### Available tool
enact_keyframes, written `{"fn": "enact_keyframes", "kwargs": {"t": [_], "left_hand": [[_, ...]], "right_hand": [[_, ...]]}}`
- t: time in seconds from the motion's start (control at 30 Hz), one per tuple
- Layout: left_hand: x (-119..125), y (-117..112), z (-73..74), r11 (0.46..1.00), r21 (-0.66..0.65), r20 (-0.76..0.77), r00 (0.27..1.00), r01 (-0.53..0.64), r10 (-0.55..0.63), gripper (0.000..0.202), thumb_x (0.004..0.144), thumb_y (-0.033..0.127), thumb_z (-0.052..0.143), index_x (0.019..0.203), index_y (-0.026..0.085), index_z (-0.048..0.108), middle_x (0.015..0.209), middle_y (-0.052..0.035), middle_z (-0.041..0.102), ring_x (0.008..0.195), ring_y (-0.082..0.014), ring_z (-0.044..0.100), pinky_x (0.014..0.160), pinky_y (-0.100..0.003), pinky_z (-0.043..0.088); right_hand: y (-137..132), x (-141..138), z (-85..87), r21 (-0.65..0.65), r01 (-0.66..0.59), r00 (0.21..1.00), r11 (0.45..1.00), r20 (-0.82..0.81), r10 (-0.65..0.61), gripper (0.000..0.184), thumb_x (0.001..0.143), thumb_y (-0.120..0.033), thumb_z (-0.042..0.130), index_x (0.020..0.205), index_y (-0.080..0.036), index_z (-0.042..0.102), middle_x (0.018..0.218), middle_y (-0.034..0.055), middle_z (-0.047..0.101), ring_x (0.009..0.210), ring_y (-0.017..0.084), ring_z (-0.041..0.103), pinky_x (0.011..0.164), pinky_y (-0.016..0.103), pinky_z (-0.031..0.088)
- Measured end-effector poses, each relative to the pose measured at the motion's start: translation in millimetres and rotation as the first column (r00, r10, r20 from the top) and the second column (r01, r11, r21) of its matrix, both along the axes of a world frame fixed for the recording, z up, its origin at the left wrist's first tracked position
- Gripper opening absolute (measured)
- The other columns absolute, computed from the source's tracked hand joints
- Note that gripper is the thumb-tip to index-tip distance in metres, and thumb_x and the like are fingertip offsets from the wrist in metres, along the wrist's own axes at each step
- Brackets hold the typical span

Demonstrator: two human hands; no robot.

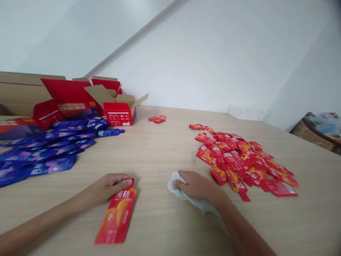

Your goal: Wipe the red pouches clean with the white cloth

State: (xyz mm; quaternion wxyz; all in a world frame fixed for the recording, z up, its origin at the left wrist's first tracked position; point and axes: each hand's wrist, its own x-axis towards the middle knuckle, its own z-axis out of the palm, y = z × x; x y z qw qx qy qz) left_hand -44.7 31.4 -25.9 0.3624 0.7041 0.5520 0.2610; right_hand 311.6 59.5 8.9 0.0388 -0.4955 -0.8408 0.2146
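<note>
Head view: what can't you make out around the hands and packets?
Sachet: top end hidden under left hand.
Cloth: middle hidden by right hand.
Red pile: lower packets hidden by upper ones; print too small.
Blue packets: cut off by left edge.
Box: inside hidden by flaps.

Both the left hand [109, 188] and the right hand [197, 185] are bare, with slim fingers. The two slender forearms [39, 227] are bare as well, with no sleeves showing.
</note>
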Motion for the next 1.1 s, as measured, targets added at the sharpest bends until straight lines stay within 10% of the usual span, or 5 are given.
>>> {"fn": "enact_keyframes", "kwargs": {"t": [0.23, 0.4, 0.73, 0.97, 1.1], "left_hand": [[18.7, -11.7, -4.9, 0.987, 0.153, -0.042, 0.998, 0.050, -0.044, 0.037, 0.105, 0.055, 0.050, 0.127, 0.033, 0.070, 0.115, -0.0016, 0.076, 0.102, -0.0241, 0.071, 0.088, -0.036, 0.058], [2.3, -54.5, -6.9, 0.928, 0.351, -0.176, 0.982, 0.127, -0.068, 0.057, 0.100, 0.045, 0.060, 0.155, 0.047, 0.044, 0.162, -0.0022, 0.045, 0.146, -0.0349, 0.044, 0.119, -0.057, 0.040], [-19.4, -107.4, -1.7, 0.420, 0.657, -0.661, 0.746, 0.627, -0.078, 0.035, 0.105, 0.022, 0.058, 0.139, 0.018, 0.066, 0.143, -0.0051, 0.066, 0.131, -0.0225, 0.063, 0.120, -0.035, 0.045], [-7.4, -109.0, -25.5, 0.408, 0.770, -0.504, 0.860, 0.490, -0.081, 0.026, 0.103, 0.024, 0.064, 0.128, 0.019, 0.071, 0.135, -0.0030, 0.072, 0.133, -0.0194, 0.062, 0.126, -0.034, 0.035], [-8.3, -114.0, -46.8, 0.458, 0.753, -0.491, 0.867, 0.472, -0.085, 0.033, 0.100, 0.031, 0.070, 0.132, 0.024, 0.068, 0.137, -0.0028, 0.070, 0.133, -0.0216, 0.062, 0.125, -0.037, 0.038]], "right_hand": [[4.6, 0.2, -3.0, -0.022, 0.013, 1.000, 1.000, 0.012, -0.013, 0.037, 0.106, -0.050, 0.044, 0.106, -0.019, 0.065, 0.110, 0.0108, 0.075, 0.097, 0.024, 0.069, 0.085, 0.032, 0.047], [4.8, -0.1, -3.7, -0.026, 0.012, 1.000, 1.000, 0.018, -0.012, 0.042, 0.106, -0.053, 0.042, 0.108, -0.018, 0.065, 0.110, 0.0126, 0.074, 0.098, 0.026, 0.068, 0.086, 0.035, 0.047], [10.5, 3.1, -12.8, 0.090, 0.060, 0.996, 0.994, -0.065, -0.054, 0.039, 0.104, -0.056, 0.047, 0.096, -0.022, 0.062, 0.098, 0.0076, 0.073, 0.089, 0.024, 0.067, 0.076, 0.032, 0.044], [2.9, -20.2, -11.2, 0.398, 0.409, 0.854, 0.821, -0.484, -0.191, 0.036, 0.106, -0.054, 0.046, 0.087, -0.024, 0.051, 0.076, -0.0003, 0.061, 0.070, 0.020, 0.059, 0.064, 0.029, 0.042], [-20.7, -49.1, -13.7, 0.408, 0.304, 0.832, 0.861, -0.554, -0.031, 0.024, 0.107, -0.044, 0.051, 0.094, -0.024, 0.054, 0.078, -0.0011, 0.062, 0.068, 0.017, 0.058, 0.062, 0.028, 0.043]]}}
